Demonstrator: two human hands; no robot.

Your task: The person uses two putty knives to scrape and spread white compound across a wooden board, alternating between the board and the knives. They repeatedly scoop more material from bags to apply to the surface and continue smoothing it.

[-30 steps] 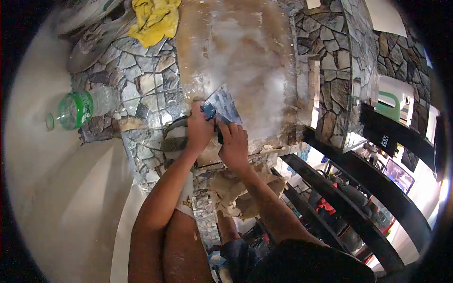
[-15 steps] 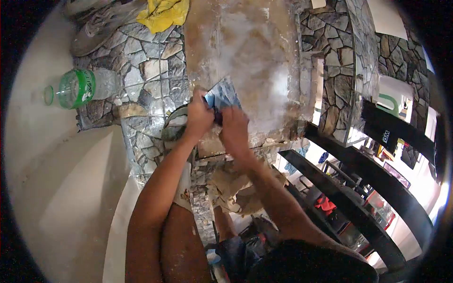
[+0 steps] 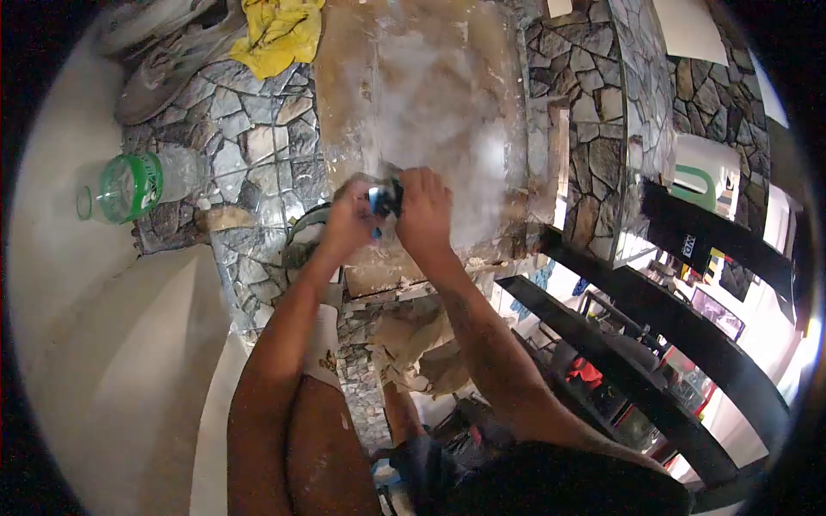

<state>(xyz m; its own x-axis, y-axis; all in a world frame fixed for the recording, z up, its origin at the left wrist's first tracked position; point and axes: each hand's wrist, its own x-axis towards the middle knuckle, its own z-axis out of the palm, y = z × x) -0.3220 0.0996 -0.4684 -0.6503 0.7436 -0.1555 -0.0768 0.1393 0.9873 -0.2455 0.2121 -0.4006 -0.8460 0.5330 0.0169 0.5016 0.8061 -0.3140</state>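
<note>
Both of my hands meet over a brown board (image 3: 482, 103) smeared with whitish residue. My left hand (image 3: 348, 222) is closed on one side of a small dark and blue object (image 3: 385, 199). On its other side, my right hand (image 3: 425, 211) grips it with bent fingers. The object is partly covered by my fingers, and its exact shape is unclear. A curved greyish item (image 3: 305, 234) lies just left of my left hand, at the board's edge.
A clear bottle with a green label (image 3: 142, 185) lies on the stone-patterned surface (image 3: 232, 163) at left. A yellow cloth (image 3: 277, 34) and a grey shoe (image 3: 159, 82) are at upper left. Dark slats (image 3: 619, 361) cross the lower right. Crumpled brown paper (image 3: 413, 348) hangs below the board.
The flat, shiny blue-grey face of the object no longer shows; it is now seen as a smaller dark shape between my hands. The view has shifted slightly, moving the surroundings left.
</note>
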